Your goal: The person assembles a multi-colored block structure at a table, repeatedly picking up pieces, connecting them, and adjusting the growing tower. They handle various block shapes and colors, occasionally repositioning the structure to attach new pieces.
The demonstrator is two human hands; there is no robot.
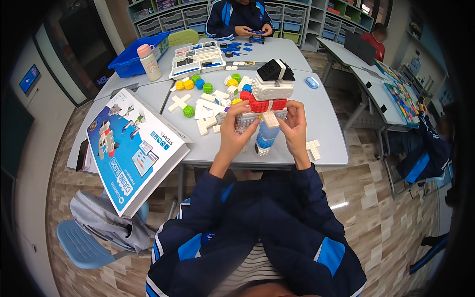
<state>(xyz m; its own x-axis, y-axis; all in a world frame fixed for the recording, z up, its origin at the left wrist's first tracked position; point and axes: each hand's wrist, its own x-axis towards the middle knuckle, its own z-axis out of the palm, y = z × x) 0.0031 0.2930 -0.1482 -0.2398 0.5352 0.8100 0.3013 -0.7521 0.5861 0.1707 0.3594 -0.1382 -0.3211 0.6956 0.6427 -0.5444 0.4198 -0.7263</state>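
Near the front edge of the table, a figure built of toy blocks (272, 90) stands upright between my hands. It has black pointed pieces on top, a white head, a red band and a clear blue part lower down. My left hand (231, 132) grips its left side, and my right hand (295, 127) grips the right, thumbs toward the front. A small whitish brick (270, 120) juts out between my thumbs. The underside and back of the figure are hidden. To the left lie loose white, green, yellow and blue blocks (205, 110).
A large printed kit box (136, 148) overhangs the table's left edge. Behind are a bottle (149, 63), a blue bin (129, 59) and a white parts tray (174, 71). A small blue case (311, 82) and a white block piece (313, 148) lie rightward. Another person (236, 20) sits opposite, handling blue parts.
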